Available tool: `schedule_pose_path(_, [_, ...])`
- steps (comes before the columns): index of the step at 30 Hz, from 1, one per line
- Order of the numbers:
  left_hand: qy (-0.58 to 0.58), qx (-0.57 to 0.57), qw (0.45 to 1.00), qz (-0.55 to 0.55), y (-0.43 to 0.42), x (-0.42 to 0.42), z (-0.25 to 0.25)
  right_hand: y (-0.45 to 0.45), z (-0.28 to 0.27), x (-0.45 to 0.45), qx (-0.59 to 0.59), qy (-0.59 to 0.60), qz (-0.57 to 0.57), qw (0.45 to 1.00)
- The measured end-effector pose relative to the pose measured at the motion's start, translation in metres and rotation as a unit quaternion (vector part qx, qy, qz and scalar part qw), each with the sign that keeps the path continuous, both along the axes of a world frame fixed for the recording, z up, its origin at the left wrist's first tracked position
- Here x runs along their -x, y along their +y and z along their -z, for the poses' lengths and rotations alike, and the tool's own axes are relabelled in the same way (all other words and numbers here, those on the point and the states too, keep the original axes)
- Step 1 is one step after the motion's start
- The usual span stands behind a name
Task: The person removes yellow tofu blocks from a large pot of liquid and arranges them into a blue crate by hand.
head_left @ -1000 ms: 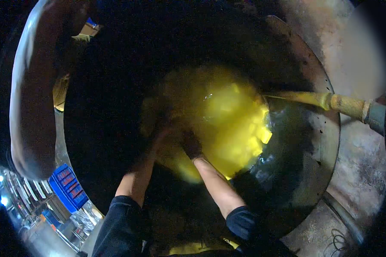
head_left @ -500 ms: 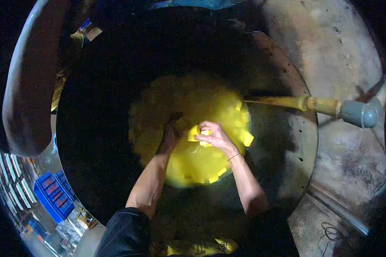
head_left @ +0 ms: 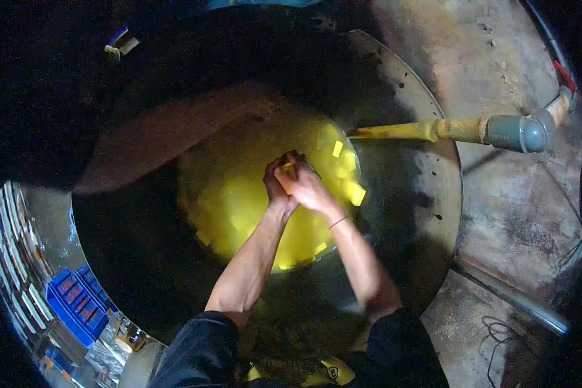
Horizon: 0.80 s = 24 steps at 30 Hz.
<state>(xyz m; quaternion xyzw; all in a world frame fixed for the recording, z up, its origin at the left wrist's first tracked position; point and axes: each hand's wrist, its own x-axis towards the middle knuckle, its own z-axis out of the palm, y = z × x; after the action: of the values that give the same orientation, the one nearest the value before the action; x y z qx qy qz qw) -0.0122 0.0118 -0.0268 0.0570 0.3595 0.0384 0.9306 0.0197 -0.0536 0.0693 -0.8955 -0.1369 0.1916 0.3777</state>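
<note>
My two hands meet above the yellow liquid (head_left: pixel 239 207) in a large round vat (head_left: pixel 394 239). Between them a yellow block (head_left: pixel 284 173) is partly visible. My left hand (head_left: pixel 275 187) closes around its left side, with the fingers shaded. From the right, my right hand (head_left: pixel 309 187) presses against it, its fingertips mostly hidden behind the block and the other hand. Several similar yellow pieces (head_left: pixel 355 194) float along the liquid's right edge, and a few more lie near its lower edge.
Another person's arm (head_left: pixel 194 123) reaches over the vat from the upper left, in shadow. A yellow-stained pipe (head_left: pixel 407 131) with a grey fitting (head_left: pixel 514 134) crosses the right rim. Blue crates (head_left: pixel 77 304) stand at lower left; a metal pipe (head_left: pixel 511 297) lies at lower right.
My left hand has moved right and up to join my right hand around the yellow block. The other person's arm has swung in over the vat. The view has shifted slightly.
</note>
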Motion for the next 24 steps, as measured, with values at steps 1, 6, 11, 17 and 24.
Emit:
schedule_pose_path(1, [0.022,0.055,0.998,0.014,0.007,0.001,-0.027,-0.025,0.037,-0.010,-0.070,0.082,-0.106,0.989])
schedule_pose_path(6, [0.057,0.036,0.997,0.038,0.043,-0.002,-0.062,-0.088,0.094,0.033,0.244,0.090,-0.139,0.956])
schedule_pose_path(11, [-0.067,0.010,0.993,0.097,0.061,-0.015,-0.081,-0.099,0.137,0.114,0.314,-0.040,-0.231,0.920])
schedule_pose_path(17, [-0.177,-0.037,0.975,0.128,0.071,-0.042,-0.153,-0.099,0.175,0.089,0.237,0.064,-0.255,0.935])
schedule_pose_path(24, [-0.276,-0.059,0.931,0.230,0.081,-0.044,-0.264,0.010,0.090,0.153,0.326,0.116,-0.331,0.878])
